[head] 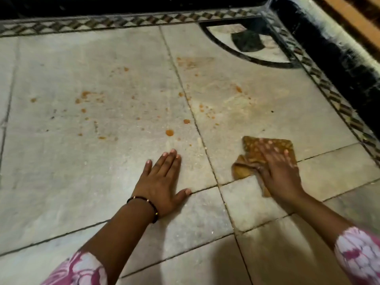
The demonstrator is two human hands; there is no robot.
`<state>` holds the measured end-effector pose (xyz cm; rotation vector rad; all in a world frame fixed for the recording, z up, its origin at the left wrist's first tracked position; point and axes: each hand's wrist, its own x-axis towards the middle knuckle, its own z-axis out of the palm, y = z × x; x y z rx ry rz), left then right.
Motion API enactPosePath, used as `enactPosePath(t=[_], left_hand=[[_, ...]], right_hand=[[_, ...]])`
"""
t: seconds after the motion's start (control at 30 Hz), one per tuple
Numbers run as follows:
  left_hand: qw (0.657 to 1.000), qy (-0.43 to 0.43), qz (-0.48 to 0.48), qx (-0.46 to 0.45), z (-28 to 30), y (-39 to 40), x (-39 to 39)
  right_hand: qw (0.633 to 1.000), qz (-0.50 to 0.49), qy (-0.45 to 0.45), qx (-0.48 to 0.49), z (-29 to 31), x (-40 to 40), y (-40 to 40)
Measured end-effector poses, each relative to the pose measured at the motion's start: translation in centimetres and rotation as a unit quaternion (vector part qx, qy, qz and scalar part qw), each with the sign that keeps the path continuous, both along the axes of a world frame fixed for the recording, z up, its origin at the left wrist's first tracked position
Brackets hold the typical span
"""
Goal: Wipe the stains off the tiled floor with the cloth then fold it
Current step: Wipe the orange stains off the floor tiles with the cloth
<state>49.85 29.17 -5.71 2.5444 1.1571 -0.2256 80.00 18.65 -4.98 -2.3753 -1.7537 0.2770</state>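
The cloth [267, 155] was pressed flat under the right hand [281, 171], the left hand [162, 182] spread open on the tiled floor [82, 161]; stains [169, 132] risked being smeared by the bunched fabric

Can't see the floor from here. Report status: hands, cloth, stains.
Left hand flat on the floor, bracing. Right hand pressing the cloth down, fingers spread. Orange stains unwiped ahead. Nothing in the way.

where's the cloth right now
In the head view the cloth lies on the tiled floor at lower right, pressed flat under the right hand, right of the left hand and the orange stains.
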Motion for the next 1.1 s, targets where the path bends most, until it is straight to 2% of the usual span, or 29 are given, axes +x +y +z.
enactPosePath(t=[0.07,0.1,0.13,0.2,0.3,0.4,0.47,0.53,0.63,0.7,0.8,0.9,1.0,1.1], left_hand=[[0.998,0.053,-0.039,-0.021,1.1,0.8,-0.8],[0.994,0.082,-0.063,-0.020,1.7,1.2,-1.8],[0.990,0.111,-0.084,-0.020,2.2,1.7,-2.9],[0.979,0.166,-0.114,-0.018,4.1,3.1,-5.8],[0.948,0.252,-0.193,-0.001,8.1,5.4,-10.4],[0.920,0.298,-0.254,0.003,10.6,7.0,-13.8],[0.926,0.285,-0.248,-0.003,10.3,7.6,-14.5],[0.950,0.228,-0.215,-0.005,8.2,7.9,-13.3],[0.991,0.066,-0.113,-0.019,4.2,7.5,-10.4],[0.992,0.020,-0.122,-0.007,1.9,7.0,-10.1],[0.988,-0.005,-0.150,0.034,-0.5,6.1,-12.0],[0.985,-0.041,-0.156,0.060,-1.5,6.3,-12.5],[0.985,-0.063,-0.150,0.065,-1.9,6.1,-12.4],[0.986,-0.068,-0.145,0.056,-1.7,6.1,-12.4]], right_hand=[[0.998,-0.057,0.024,-0.030,0.5,-0.3,4.1],[0.996,-0.049,0.030,-0.061,1.0,-1.3,6.3],[0.994,-0.010,0.025,-0.103,1.5,-2.6,8.1],[0.975,0.139,0.000,-0.174,3.2,-6.3,10.4],[0.908,0.321,-0.027,-0.267,5.0,-10.7,9.1],[0.871,0.375,-0.039,-0.314,5.9,-11.8,6.5],[0.876,0.348,-0.056,-0.328,6.0,-11.9,5.0],[0.895,0.292,-0.053,-0.334,5.5,-12.7,3.6],[0.932,0.211,-0.035,-0.293,4.0,-15.4,2.1],[0.957,0.142,-0.023,-0.251,3.0,-17.4,1.4],[0.981,0.065,-0.019,-0.182,1.9,-18.6,3.1],[0.992,-0.003,0.001,-0.129,0.8,-16.8,10.5],[0.988,-0.070,0.064,-0.119,1.1,-14.4,18.9],[0.993,-0.067,0.046,-0.088,0.6,-15.4,18.2]])
